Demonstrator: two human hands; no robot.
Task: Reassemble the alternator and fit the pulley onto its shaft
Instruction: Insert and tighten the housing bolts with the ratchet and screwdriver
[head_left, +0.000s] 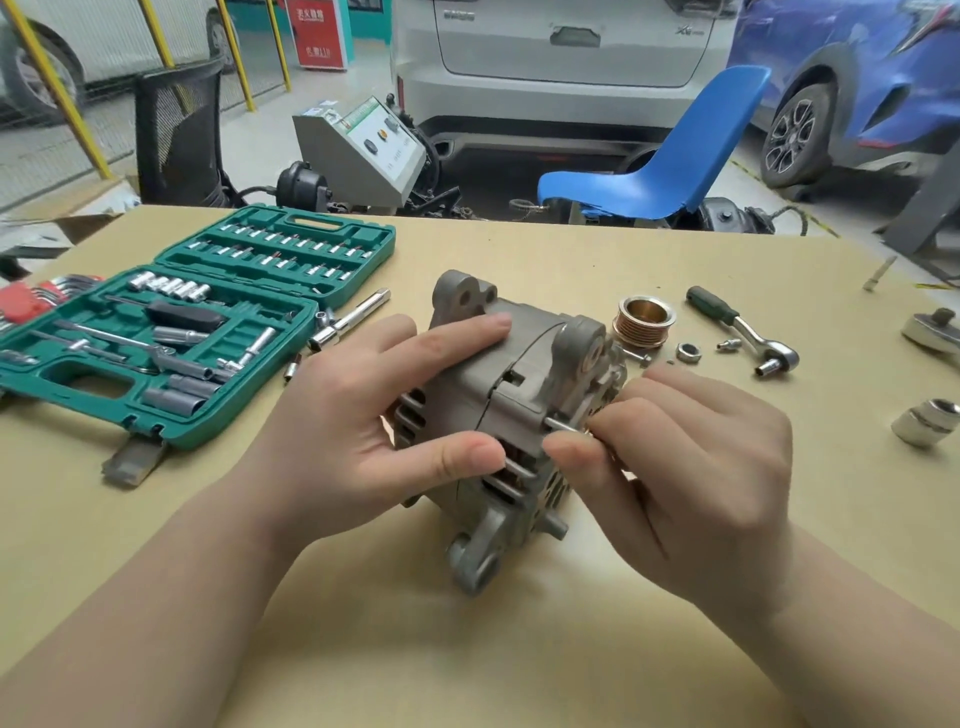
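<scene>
Alternator (511, 410) lies on its side at the centre of the table (519, 649), its long axis running from 8 o'clock to 2 o'clock, one mounting ear toward 12 and another toward 6. The left hand (363, 431) grips the housing, fingers across the top and thumb over the vents. The right hand (691, 467) pinches a thin bolt (563, 425) pointing into the casing at 10 o'clock; its head is hidden by the fingertips. The pulley (643, 321) stands at 2 o'clock, apart from the alternator, beside a nut (689, 353) and a ratchet (748, 332). A green socket case (171, 332) lies open at 9 o'clock. Red sign lettering at 11 o'clock is too blurred to read.
</scene>
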